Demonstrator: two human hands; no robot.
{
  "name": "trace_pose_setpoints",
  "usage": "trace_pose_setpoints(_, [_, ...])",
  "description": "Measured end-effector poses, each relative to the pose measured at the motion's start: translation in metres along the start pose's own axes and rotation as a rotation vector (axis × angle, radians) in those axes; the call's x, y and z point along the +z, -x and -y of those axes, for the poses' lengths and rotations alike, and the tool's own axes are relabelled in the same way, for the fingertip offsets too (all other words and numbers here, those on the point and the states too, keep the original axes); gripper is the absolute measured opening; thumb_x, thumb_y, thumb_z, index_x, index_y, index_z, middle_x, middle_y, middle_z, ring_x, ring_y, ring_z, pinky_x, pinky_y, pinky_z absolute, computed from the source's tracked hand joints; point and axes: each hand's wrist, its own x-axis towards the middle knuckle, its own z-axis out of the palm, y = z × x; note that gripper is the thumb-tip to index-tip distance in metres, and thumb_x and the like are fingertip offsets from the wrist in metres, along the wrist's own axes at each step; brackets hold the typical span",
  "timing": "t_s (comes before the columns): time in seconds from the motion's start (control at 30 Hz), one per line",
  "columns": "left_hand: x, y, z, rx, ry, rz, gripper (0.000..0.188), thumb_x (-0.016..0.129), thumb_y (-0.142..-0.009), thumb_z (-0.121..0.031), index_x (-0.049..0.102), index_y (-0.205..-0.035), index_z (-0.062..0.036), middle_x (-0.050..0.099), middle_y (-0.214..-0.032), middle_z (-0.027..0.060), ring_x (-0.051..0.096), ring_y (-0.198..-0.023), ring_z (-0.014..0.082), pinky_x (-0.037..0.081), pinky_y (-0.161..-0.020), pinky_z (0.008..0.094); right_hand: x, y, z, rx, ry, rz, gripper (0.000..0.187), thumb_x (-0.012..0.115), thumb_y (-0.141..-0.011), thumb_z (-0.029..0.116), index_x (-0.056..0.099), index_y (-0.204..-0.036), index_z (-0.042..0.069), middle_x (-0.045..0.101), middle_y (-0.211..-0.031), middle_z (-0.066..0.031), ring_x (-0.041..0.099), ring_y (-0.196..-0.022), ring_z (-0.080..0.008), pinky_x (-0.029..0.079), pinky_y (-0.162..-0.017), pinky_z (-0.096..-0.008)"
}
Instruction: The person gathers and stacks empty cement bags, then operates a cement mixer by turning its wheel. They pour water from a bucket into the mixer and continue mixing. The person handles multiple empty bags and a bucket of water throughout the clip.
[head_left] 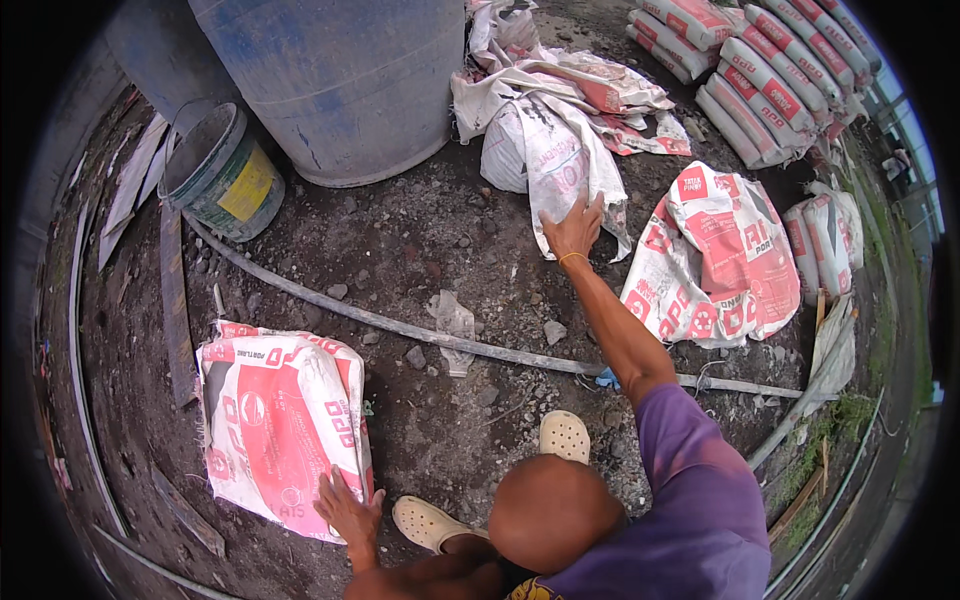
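Observation:
My left hand rests with its fingers apart on the near right corner of a flat pile of empty cement sacks, printed red and white, lying on the dirt. Reaching far forward, my right hand grips the near end of a crumpled white cement sack. That sack drapes from a loose heap of torn sacks beside the blue drum. To the right of my right arm lies another red and white sack, spread out and wrinkled.
A big blue drum and a dirty bucket with a yellow label stand at far left. Full cement bags are stacked at far right. A grey hose crosses the ground among stones and plastic scraps. Planks lie at left.

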Motion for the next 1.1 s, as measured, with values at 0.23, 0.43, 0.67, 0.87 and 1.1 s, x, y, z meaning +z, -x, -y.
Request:
trace_pose_setpoints(0.23, [-0.061, 0.021, 0.019, 0.074, 0.098, -0.159, 0.1, 0.079, -0.083, -0.052, 0.031, -0.16, -0.0094, 0.029, -0.163, 0.0237, 0.026, -0.152, 0.0433, 0.022, -0.121, 0.0625, -0.035, -0.06, -0.129, 0.381, 0.202, 0.404, 0.106, 0.078, -0.076, 0.067, 0.035, -0.16, 0.019, 0.016, -0.169, -0.0214, 0.014, -0.155, -0.043, 0.02, -0.121, -0.0642])
trace_pose_setpoints(0.43, [-0.083, 0.031, 0.095, 0.165, -0.254, -0.385, 0.1, 0.072, -0.086, -0.065, 0.04, -0.151, 0.0021, 0.043, -0.151, 0.03, 0.037, -0.143, 0.0464, 0.034, -0.117, 0.0597, -0.112, -0.023, -0.198, 0.127, 0.519, -0.02, 0.118, 0.086, -0.072, 0.059, 0.023, -0.163, 0.016, 0.014, -0.168, -0.0236, 0.015, -0.154, -0.0461, 0.023, -0.117, -0.069])
trace_pose_setpoints(0.67, [-0.114, -0.018, 0.108, 0.198, -0.324, -0.377, 0.086, 0.068, -0.091, -0.061, 0.051, -0.144, 0.0049, 0.048, -0.146, 0.0323, 0.037, -0.142, 0.0478, 0.033, -0.116, 0.0612, -0.161, -0.089, -0.249, 0.265, 0.353, 0.156, 0.046, 0.071, -0.091, 0.037, 0.065, -0.13, 0.014, 0.053, -0.146, -0.0159, 0.048, -0.135, -0.0435, 0.041, -0.11, -0.0573])
trace_pose_setpoints(0.87, [-0.162, -0.086, 0.006, 0.339, 0.177, -0.413, 0.093, 0.075, -0.088, -0.05, 0.033, -0.159, -0.0071, 0.026, -0.165, 0.0224, 0.024, -0.153, 0.0419, 0.021, -0.122, 0.0605, -0.153, -0.041, -0.102, -0.366, -0.321, -0.102, 0.023, 0.068, -0.091, 0.012, 0.071, -0.112, 0.002, 0.068, -0.125, -0.0151, 0.064, -0.112, -0.036, 0.049, -0.099, -0.0443])
trace_pose_setpoints(1.1, [-0.194, -0.14, -0.095, 0.253, 0.87, 0.002, 0.122, 0.079, -0.074, -0.07, 0.02, -0.165, -0.0137, 0.022, -0.166, 0.0228, 0.032, -0.15, 0.0406, 0.031, -0.119, 0.0576, -0.154, 0.122, 0.076, -0.98, -0.727, 0.225, 0.04, 0.07, -0.076, -0.005, 0.071, -0.114, 0.008, 0.067, -0.129, -0.0084, 0.063, -0.12, -0.0286, 0.041, -0.109, -0.0485])
